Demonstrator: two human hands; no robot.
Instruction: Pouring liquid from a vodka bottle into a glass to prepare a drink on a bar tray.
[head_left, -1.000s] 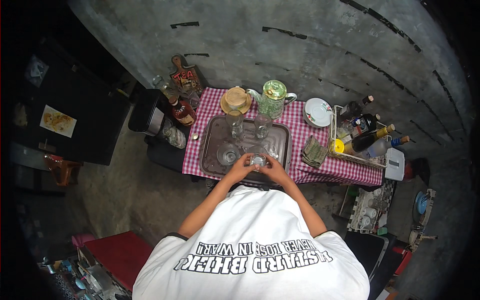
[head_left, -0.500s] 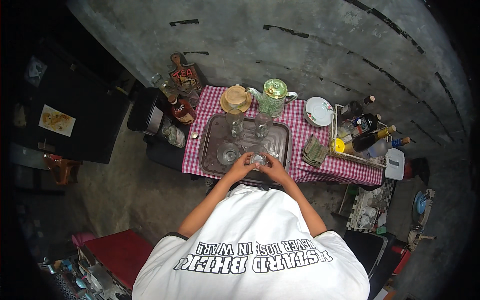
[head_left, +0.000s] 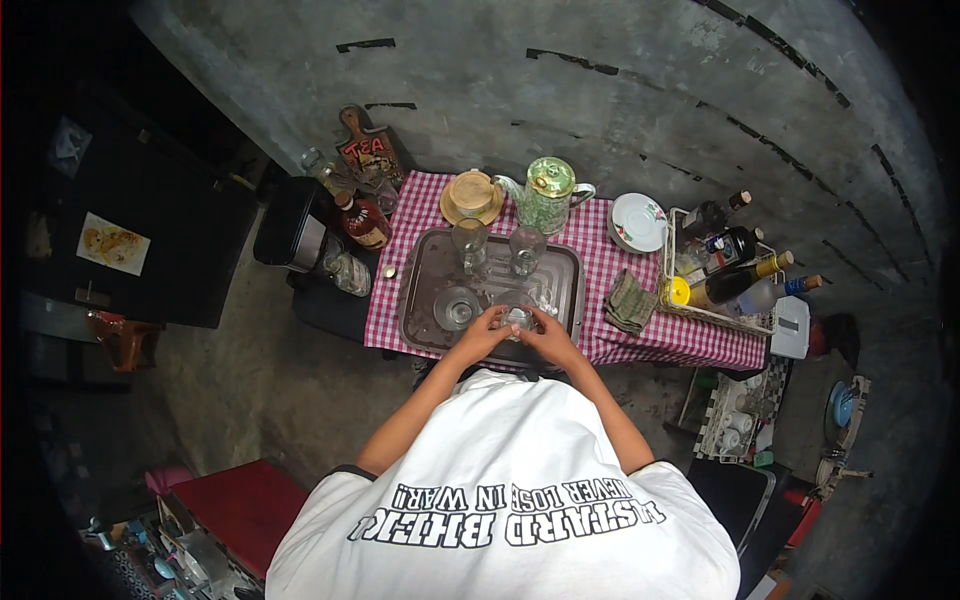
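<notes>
Both hands are closed around a small clear glass cup (head_left: pixel 517 318) at the near edge of the brown tray (head_left: pixel 420 262). My left hand (head_left: pixel 483 333) grips its left side and my right hand (head_left: pixel 549 338) its right side; the fingers partly hide it. A clear glass saucer seems to lie just beyond or beneath it, but I cannot tell which. To the left, another clear glass cup on a saucer (head_left: pixel 457 309) sits on the tray. Two glass mugs stand upside down or upright, I cannot tell, farther back: a left mug (head_left: pixel 470 246) and a right mug (head_left: pixel 527 249).
Behind the tray stand a green enamel teapot (head_left: pixel 545 205) and a lidded cup on a wooden saucer (head_left: pixel 472 197). Rightward are stacked white plates (head_left: pixel 637 223), a folded green cloth (head_left: pixel 630 302) and a wire basket of bottles (head_left: pixel 735 312). A brown bottle (head_left: pixel 365 222) stands left.
My fingers have shifted very slightly around the glass cup. Everything on the table stays where it was.
</notes>
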